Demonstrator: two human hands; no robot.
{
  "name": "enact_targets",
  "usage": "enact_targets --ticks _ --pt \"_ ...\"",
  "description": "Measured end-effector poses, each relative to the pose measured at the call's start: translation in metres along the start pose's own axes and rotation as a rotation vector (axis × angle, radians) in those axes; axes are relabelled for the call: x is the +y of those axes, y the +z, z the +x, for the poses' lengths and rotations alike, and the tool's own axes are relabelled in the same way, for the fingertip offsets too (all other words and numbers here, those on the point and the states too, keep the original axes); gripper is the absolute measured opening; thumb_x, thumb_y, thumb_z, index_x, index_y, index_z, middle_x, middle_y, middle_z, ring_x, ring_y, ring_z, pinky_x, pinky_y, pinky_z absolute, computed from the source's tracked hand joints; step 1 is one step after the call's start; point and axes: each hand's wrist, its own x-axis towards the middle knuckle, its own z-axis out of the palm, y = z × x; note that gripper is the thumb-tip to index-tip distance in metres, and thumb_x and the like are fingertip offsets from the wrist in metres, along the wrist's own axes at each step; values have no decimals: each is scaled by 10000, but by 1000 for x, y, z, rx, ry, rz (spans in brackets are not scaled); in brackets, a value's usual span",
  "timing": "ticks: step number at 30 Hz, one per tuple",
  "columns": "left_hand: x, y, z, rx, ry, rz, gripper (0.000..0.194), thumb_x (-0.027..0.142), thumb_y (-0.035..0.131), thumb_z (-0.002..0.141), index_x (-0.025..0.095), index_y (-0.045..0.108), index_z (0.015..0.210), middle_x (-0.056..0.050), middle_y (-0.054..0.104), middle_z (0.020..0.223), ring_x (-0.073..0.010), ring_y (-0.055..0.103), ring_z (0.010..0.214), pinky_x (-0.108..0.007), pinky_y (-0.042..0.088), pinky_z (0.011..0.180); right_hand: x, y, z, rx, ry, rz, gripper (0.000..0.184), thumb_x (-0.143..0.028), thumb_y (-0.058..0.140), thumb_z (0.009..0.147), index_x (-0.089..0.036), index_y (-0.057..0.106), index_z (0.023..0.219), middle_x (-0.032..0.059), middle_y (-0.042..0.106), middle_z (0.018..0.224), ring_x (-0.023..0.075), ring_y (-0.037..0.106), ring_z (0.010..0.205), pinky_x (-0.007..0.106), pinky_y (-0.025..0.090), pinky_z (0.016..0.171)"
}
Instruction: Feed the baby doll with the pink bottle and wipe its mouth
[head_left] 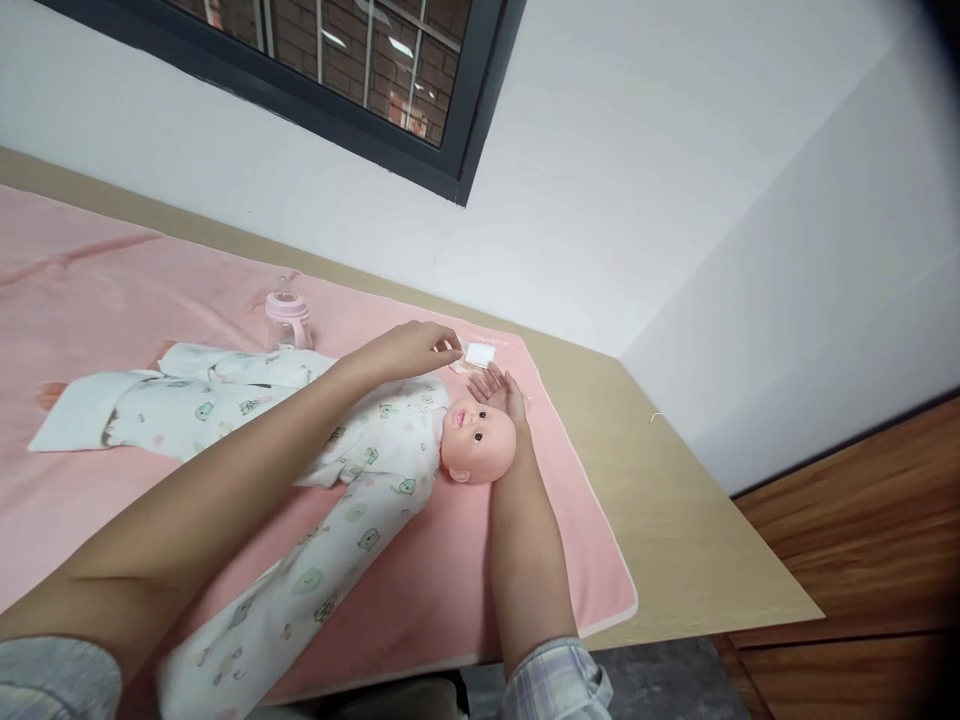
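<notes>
A baby doll (480, 442) in white printed clothes (390, 420) lies on its back across a pink blanket (442, 590). My left hand (420, 347) reaches over the doll's chest, its fingers loosely bent and apart, with nothing visible in them. Just beyond its fingertips lies a small white rectangular item (480, 354) with clear material around it. My right hand (499, 393) is beside the top of the doll's head, palm up and fingers spread. The right forearm runs along the head; whether it touches the head I cannot tell.
A clear baby bottle with a pink collar and handle (287, 318) stands on the blanket past the doll's legs. The tan table (660, 500) meets a white wall (600, 180) below a dark-framed window (450, 170). Wooden panelling (862, 540) stands at the right.
</notes>
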Motion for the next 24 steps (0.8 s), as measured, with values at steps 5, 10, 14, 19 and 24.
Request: enact_targets --ticks 5,10,14,19,24 --pt "-7 -2 -6 34 3 -57 466 490 465 958 182 728 1188 -82 728 1249 -298 670 1145 -368 499 944 -1 6 -6 -28 -36 -6 298 -448 625 903 -264 704 1124 28 742 1178 167 730 1044 412 564 1076" --pt "-16 -4 -5 67 -4 -74 464 485 482 943 176 747 1164 -82 736 1228 -309 675 1117 -364 501 920 -16 25 -20 3 -90 -165 344 -486 554 929 -249 685 1141 48 751 1164 186 685 1168 421 539 1085" --pt "-21 -1 -4 65 -9 -92 441 473 497 947 168 770 1112 -80 754 1180 -309 682 1091 -353 497 909 -36 38 -28 13 -93 -220 384 -478 570 928 -233 663 1208 71 728 1239 206 641 1267 456 528 1084" --pt "-21 0 -3 108 -5 -140 425 432 524 956 142 771 1145 -93 734 1245 -303 665 1146 -339 492 978 -58 54 -37 -67 -133 -230 341 -463 553 949 -284 676 1212 57 701 1327 219 592 1348 487 505 1132" --pt "-25 -2 -3 242 72 -153 419 456 524 965 155 782 1101 -96 729 1228 -313 639 1179 -352 478 1006 -78 75 -53 -316 -68 -261 295 -396 557 962 -258 710 1173 59 707 1328 275 611 1333 501 496 1143"
